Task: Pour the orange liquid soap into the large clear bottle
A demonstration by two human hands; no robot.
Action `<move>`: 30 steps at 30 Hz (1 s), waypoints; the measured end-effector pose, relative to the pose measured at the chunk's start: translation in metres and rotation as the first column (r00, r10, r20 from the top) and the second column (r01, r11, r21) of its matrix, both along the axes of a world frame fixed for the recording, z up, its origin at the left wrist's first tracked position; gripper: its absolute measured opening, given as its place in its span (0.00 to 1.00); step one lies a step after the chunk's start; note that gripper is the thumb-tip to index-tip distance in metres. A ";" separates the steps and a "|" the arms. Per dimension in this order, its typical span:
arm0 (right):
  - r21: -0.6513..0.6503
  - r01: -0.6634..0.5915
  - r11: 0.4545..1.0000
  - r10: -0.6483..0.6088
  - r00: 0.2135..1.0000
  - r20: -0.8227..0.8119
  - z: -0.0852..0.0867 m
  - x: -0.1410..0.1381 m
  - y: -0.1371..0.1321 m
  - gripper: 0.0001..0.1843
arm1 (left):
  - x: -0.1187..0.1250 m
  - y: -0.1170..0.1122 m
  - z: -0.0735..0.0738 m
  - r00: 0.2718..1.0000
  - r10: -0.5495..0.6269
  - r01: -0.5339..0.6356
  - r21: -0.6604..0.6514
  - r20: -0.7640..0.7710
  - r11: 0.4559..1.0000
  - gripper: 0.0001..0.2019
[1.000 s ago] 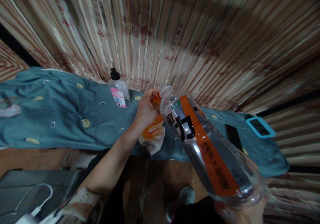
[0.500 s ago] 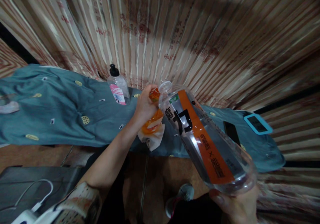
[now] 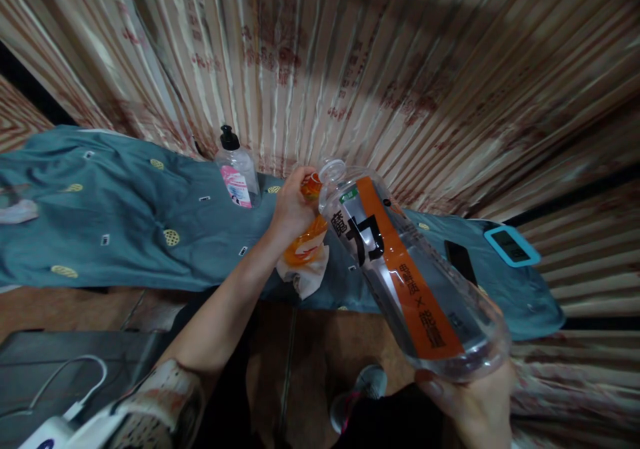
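Observation:
My left hand is wrapped round the neck of an orange bottle, which stands on a crumpled white cloth or tissue. With my right hand I grip the base end of a large clear plastic bottle with an orange and black label. That bottle is tilted, its uncapped mouth up at the left beside the top of the orange bottle. Whether the two bottle necks touch I cannot tell. A clear pump bottle with a black top and pink label stands left of my left hand.
A green patterned cloth covers the narrow surface. At its right lie a dark phone and a blue-framed digital timer. A pleated curtain hangs behind. At lower left is a grey box with a white cable.
Both hands keep hold of their bottles. The large clear bottle has turned slightly, and its base end sits a little higher. The camera view has shifted slightly.

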State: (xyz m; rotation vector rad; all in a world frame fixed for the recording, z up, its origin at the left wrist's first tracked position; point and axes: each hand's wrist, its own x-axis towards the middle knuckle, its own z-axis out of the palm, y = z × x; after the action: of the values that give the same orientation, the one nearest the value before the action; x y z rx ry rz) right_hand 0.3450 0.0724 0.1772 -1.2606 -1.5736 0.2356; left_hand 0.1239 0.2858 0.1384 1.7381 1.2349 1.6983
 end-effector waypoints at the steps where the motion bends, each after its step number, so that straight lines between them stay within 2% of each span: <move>1: 0.000 -0.005 1.000 0.005 1.000 -0.002 0.000 0.000 0.000 0.48 | 0.000 0.000 0.000 1.000 0.000 0.000 0.001 0.002 1.000 0.10; 5: -0.011 -0.016 1.000 0.015 0.999 -0.042 0.001 0.000 -0.002 0.48 | 0.000 0.000 0.000 1.000 -0.013 0.013 -0.003 0.010 1.000 0.11; 21: -0.010 -0.031 0.999 0.031 0.999 -0.009 0.004 -0.003 -0.004 0.48 | -0.001 0.000 0.000 1.000 -0.018 0.018 -0.011 0.016 1.000 0.11; 27: -0.008 0.013 1.000 -0.013 0.999 0.040 0.004 -0.001 -0.005 0.50 | 0.000 0.001 -0.002 0.999 -0.018 0.019 -0.022 0.035 1.000 0.11; 30: -0.004 -0.026 1.000 0.026 0.992 0.124 0.007 0.005 -0.004 0.49 | 0.001 0.002 -0.002 0.999 -0.011 0.012 -0.011 0.053 1.000 0.10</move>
State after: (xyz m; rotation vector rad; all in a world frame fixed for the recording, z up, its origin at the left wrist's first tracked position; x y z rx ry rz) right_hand 0.3503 0.0687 0.1839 -1.2782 -1.6971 0.1782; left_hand 0.1247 0.2878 0.1362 1.6795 1.2066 1.7164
